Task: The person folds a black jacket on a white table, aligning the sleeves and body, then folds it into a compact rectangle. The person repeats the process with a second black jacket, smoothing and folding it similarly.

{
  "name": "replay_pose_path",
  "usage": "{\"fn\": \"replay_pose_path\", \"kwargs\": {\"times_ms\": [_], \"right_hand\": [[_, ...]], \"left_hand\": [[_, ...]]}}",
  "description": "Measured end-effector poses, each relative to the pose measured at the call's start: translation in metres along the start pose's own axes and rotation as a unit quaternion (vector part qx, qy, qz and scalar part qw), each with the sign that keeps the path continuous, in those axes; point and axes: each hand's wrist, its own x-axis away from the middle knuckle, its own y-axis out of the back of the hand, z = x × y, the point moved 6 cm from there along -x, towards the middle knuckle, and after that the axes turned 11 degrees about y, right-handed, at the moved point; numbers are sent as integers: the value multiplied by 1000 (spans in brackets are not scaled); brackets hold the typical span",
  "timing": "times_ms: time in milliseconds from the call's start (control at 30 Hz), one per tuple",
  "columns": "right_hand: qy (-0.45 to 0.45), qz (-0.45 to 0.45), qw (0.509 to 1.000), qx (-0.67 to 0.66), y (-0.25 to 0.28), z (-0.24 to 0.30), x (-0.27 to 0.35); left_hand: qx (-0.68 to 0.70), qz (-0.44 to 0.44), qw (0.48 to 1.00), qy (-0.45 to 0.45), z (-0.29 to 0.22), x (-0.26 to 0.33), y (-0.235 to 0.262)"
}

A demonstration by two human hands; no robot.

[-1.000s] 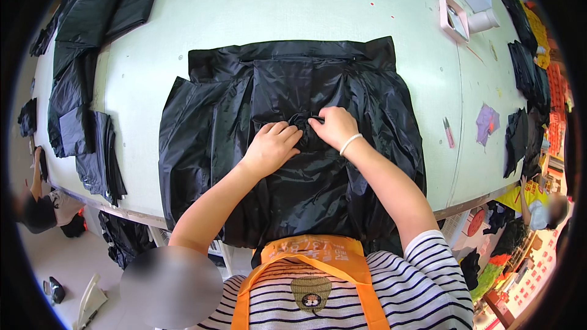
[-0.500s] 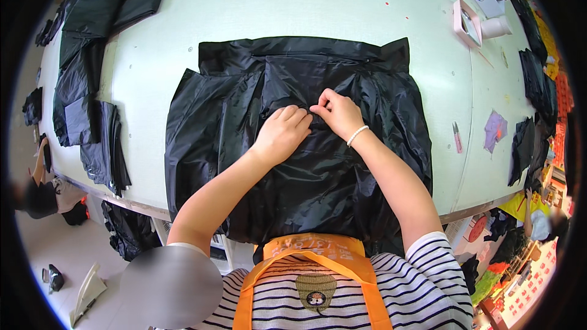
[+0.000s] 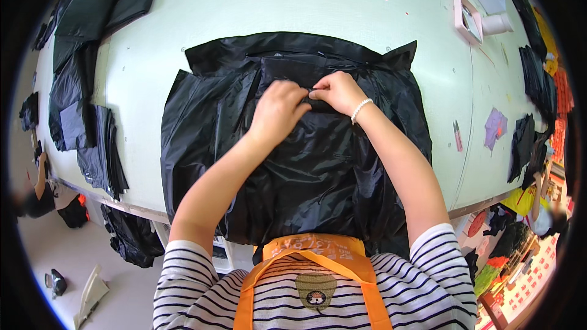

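Note:
A shiny black garment [image 3: 299,171] lies spread on the pale table in front of me, its lower end reaching the table edge at my body. Along its far end runs a folded band with pointed corners. My left hand [image 3: 278,110], slightly blurred, has its fingers curled on the fabric near the upper middle. Beside it my right hand [image 3: 339,93] pinches the same cloth between thumb and forefinger, the two fingertips almost meeting. A dark fold shows just under the fingers. Exactly which edge they grip is hidden.
Stacked black fabric pieces [image 3: 76,79] run along the table's left side. To the right lie a small pink-handled tool [image 3: 457,137], a purple scrap [image 3: 495,128], a pink tray [image 3: 468,21] and a white cup [image 3: 498,24]. Other people are at both sides.
Both hands have moved away from me, up the garment, holding the cloth. The far band has shifted and bowed outward, and the fabric below my hands lies flatter.

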Motion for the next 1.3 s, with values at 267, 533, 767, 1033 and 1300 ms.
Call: {"fn": "replay_pose_path", "kwargs": {"times_ms": [267,533,767,1033,1300], "right_hand": [[200,-160,925,281,-13,73,40],[14,-115,993,21,26,29,-14],[194,-232,907,294,8,65,14],[224,-213,874,375,-4,44,10],[204,-110,929,290,12,39,-11]], "left_hand": [[12,52,998,39,27,-5,-18],[-74,40,996,5,8,-45,2],[-5,28,999,36,40,-42,-9],[-106,45,989,94,84,-98,9],[-267,151,949,-66,72,-108,-4]]}}
